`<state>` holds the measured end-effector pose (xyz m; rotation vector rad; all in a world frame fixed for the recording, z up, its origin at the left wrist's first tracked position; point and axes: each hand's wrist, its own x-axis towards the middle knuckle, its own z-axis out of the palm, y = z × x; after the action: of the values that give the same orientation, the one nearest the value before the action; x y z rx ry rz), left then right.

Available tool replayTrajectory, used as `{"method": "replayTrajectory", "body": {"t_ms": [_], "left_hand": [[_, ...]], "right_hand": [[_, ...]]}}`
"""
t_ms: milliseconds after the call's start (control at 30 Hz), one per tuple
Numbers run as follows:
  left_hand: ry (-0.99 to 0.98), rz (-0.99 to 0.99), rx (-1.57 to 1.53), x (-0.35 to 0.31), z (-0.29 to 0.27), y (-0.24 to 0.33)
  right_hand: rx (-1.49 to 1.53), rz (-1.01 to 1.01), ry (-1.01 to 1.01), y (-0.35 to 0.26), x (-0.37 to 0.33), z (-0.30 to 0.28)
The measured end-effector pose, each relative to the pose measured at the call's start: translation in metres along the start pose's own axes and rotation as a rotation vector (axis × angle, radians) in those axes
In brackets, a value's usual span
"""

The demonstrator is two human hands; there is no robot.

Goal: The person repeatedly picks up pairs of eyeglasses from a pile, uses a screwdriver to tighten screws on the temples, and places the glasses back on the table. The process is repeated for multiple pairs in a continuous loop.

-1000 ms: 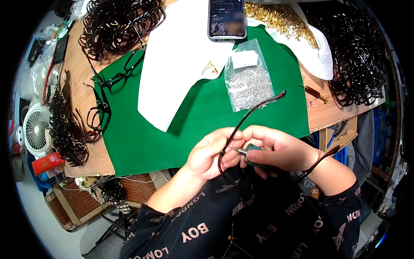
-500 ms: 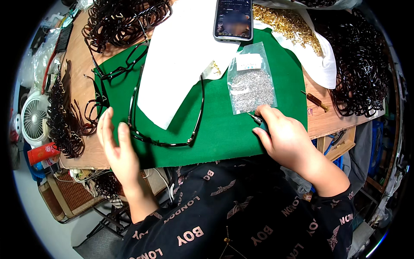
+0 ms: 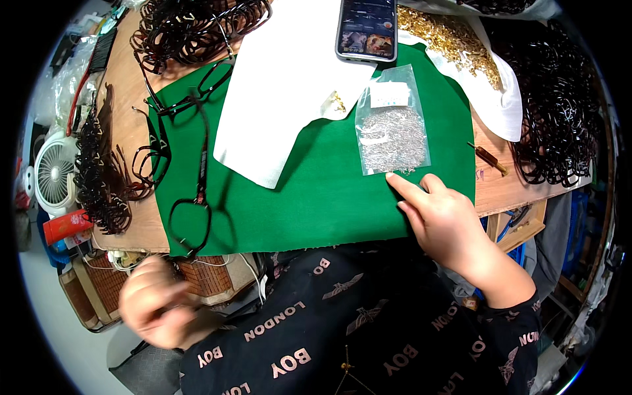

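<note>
Green mat [image 3: 316,197] on cluttered worktop [image 3: 125,131]; right hand [image 3: 447,220] empty, loose, forefinger touching clear bag of small metal parts [image 3: 393,128]; left hand [image 3: 158,303] blurred below edge, grip unclear; glasses frame [image 3: 197,191] lying on mat's left

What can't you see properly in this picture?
- Left hand, head view: motion blur hides whether it holds anything.
- Clear bag: the silvery bits inside are too small to tell apart.
- Phone: the top edge cuts it off.
- Right hand: its palm faces down, hidden.
</note>
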<state>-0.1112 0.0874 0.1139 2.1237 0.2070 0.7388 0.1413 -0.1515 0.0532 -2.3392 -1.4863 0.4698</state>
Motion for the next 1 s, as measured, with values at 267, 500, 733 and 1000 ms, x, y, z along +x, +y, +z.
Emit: {"method": "replayTrajectory", "body": {"t_ms": [267, 500, 733, 1000], "left_hand": [[0.291, -0.135, -1.705, -0.020, 0.071, -0.055], [-0.016, -0.829, -1.949, -0.004, 0.165, -0.059], [-0.051, -0.823, -1.916, -0.007, 0.165, -0.060], [-0.155, -0.808, -1.925, -0.009, 0.164, -0.061]], "right_hand": [[0.462, -0.156, 0.034, 0.003, 0.008, 0.006], [1.699, 0.557, -0.832, -0.032, 0.022, -0.007], [1.771, 0.500, -0.759, -0.035, 0.028, 0.003], [1.794, 0.528, -0.774, -0.035, 0.027, 0.001]]}}
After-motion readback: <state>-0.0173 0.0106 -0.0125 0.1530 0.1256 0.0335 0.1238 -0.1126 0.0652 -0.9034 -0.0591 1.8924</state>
